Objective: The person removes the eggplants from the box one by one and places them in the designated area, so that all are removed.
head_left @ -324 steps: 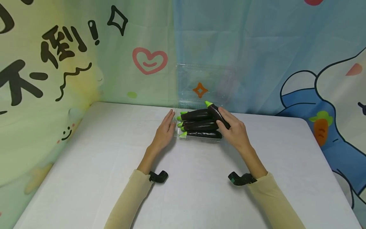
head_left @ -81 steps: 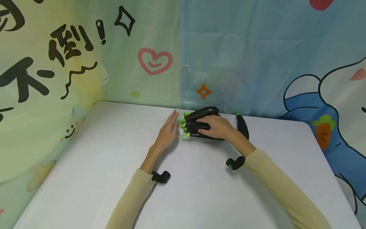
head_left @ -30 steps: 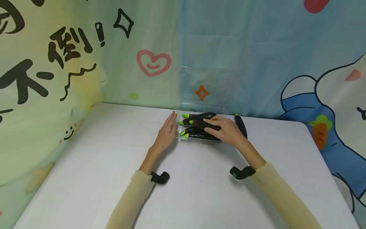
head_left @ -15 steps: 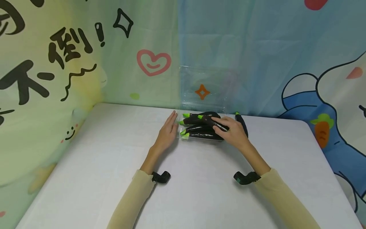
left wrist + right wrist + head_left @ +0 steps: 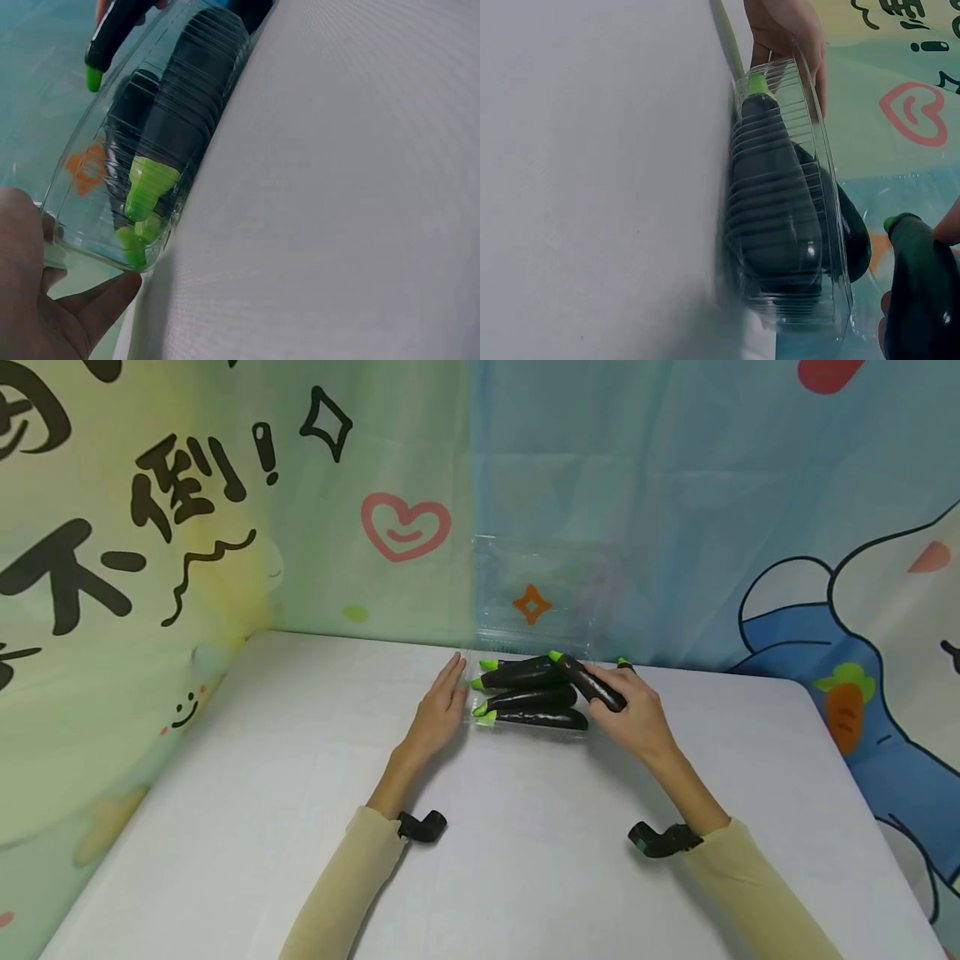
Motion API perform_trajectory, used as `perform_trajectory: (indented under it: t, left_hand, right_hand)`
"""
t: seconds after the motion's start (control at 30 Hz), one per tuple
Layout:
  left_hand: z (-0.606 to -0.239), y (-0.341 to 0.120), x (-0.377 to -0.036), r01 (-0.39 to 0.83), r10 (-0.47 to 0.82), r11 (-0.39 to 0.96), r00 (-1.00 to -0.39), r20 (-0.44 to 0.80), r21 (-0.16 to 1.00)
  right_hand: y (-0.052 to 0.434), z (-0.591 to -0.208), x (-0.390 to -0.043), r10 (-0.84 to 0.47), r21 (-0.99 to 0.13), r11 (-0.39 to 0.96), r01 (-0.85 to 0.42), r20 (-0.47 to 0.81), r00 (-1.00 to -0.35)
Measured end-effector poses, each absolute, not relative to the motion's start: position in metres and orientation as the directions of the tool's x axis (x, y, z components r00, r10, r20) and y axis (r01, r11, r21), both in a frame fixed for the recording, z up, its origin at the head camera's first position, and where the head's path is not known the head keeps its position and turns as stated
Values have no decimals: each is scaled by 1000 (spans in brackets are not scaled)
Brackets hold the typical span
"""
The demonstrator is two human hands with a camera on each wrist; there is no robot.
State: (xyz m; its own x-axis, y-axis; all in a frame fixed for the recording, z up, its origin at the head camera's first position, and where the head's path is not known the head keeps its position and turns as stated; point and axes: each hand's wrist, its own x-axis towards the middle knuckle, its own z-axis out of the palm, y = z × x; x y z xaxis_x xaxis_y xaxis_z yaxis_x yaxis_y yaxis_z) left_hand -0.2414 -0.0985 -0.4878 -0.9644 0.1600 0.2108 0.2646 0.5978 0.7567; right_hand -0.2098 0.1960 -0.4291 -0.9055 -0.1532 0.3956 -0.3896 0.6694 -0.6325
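My right hand [image 5: 633, 714] grips a dark purple toy-like eggplant [image 5: 592, 683] with a bright green stem, tilted above the right part of a clear plastic clamshell box. In the right wrist view, that eggplant [image 5: 922, 292] hangs beside the box [image 5: 826, 165], apart from it. Several more eggplants [image 5: 536, 718] lie inside, stems to the left. My left hand [image 5: 437, 710] rests its straight fingers against the box's left end. The left wrist view shows this hand [image 5: 45, 300] at the box's corner. Behind my right hand, another eggplant [image 5: 626, 663] lies on the table, mostly hidden.
The box's transparent lid [image 5: 577, 564] stands raised against a printed cloth backdrop [image 5: 675, 527] at the table's far edge. A white cloth covers the table [image 5: 510, 860]. Each wrist wears a black camera mount, such as the left one [image 5: 422, 827].
My right hand has drawn an eggplant from the pile up and to the right. An earlier-held eggplant now lies right of the box. My left hand has stayed at the box.
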Motion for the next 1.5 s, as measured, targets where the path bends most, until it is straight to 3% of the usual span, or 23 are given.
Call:
perform_trajectory:
  t: [0.37, 1.03, 1.5]
  left_hand:
    - [-485, -98, -241, 271, 166, 603, -963, 215, 750]
    - [-486, -98, -241, 274, 161, 601, -962, 222, 751]
    - [-485, -98, -240, 275, 160, 603, -961, 224, 749]
  right_hand:
    - [206, -436, -208, -103, -585, 687, -431, 509, -855]
    - [232, -445, -207, 63, -660, 685, -310, 477, -877]
    - [250, -450, -204, 137, -684, 709, -170, 370, -919]
